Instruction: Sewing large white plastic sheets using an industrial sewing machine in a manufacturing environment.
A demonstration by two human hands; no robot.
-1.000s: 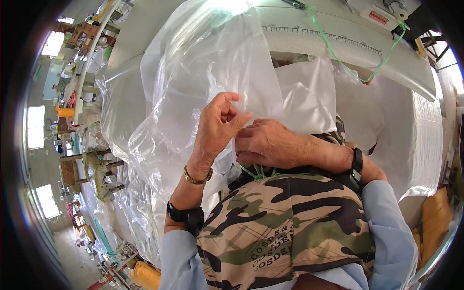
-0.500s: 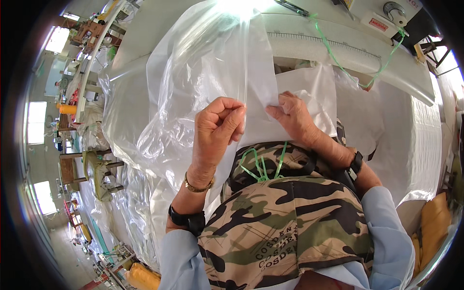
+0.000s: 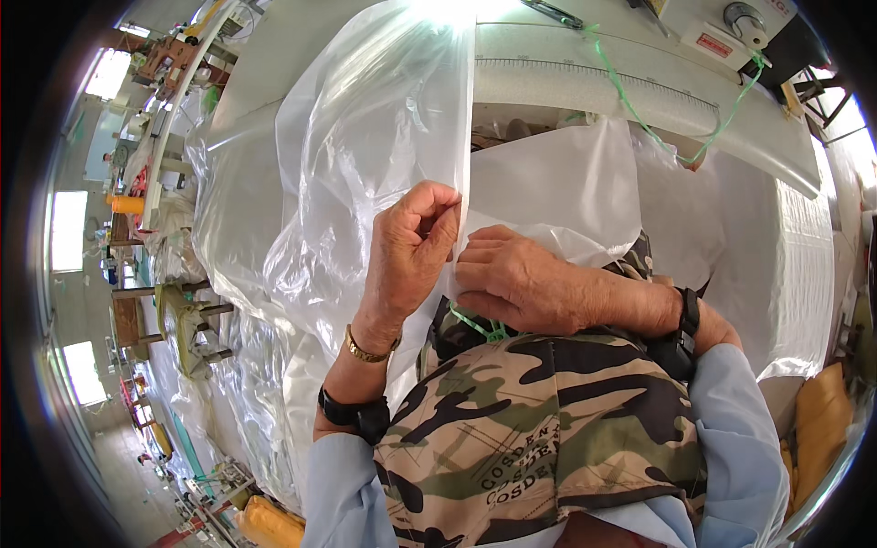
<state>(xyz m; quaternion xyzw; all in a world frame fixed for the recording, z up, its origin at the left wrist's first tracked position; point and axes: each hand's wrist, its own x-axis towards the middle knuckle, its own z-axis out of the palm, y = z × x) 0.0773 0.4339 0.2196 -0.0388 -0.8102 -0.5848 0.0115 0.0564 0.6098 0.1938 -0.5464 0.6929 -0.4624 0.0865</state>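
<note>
A large sheet of clear plastic film (image 3: 365, 137) hangs from the bright spot at the far table edge toward me, its right side folded over into a straight edge. My left hand (image 3: 411, 247) pinches that folded edge between thumb and fingers. Just below and to the right, my right hand (image 3: 525, 283) lies across my front with its fingers curled in at the same edge. The right fingertips meet the film, but what exactly they grip is partly hidden. Another whitish sheet (image 3: 566, 173) spreads behind my right hand.
Along the far table runs a ruler scale (image 3: 594, 73). A green string (image 3: 623, 96) loops from near a dark slim tool (image 3: 553, 14) to a white machine with a knob (image 3: 726, 41). More crumpled film (image 3: 247, 384) lies at left; a yellow-brown bundle (image 3: 816, 425) is at lower right.
My right hand has moved left and down, close to the left hand. The film's right flap has been folded over to the left, uncovering more of the ruler. My left hand has barely moved.
</note>
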